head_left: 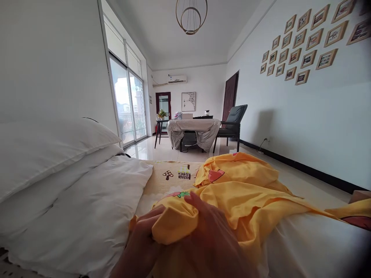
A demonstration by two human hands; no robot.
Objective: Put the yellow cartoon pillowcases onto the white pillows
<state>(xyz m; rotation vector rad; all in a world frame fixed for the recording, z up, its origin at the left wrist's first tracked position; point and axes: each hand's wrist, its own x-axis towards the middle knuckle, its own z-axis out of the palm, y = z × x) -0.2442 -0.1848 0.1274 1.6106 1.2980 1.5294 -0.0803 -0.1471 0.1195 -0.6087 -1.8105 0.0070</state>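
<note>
Yellow printed bedding cloth (240, 197), with pink-red fruit motifs, lies bunched across the bed in front of me. My left hand (142, 243) is closed on a gathered edge of it at the lower middle, its fingers partly hidden in the folds. Beside it, my right hand (216, 235) grips the same cloth, thumb on top and the other fingers out of sight; it is slightly blurred. Between the two hands a rounded fold bulges up. A cream bed sheet (153, 173) with a mushroom print and lettering shows beyond the cloth.
White pillows (58, 143) and a white quilt-like piece (87, 216) lie on the left. White fabric (313, 243) shows at lower right. Beyond the bed stand a covered table (197, 125) and a black chair (232, 123). A sliding glass door (127, 100) is at left.
</note>
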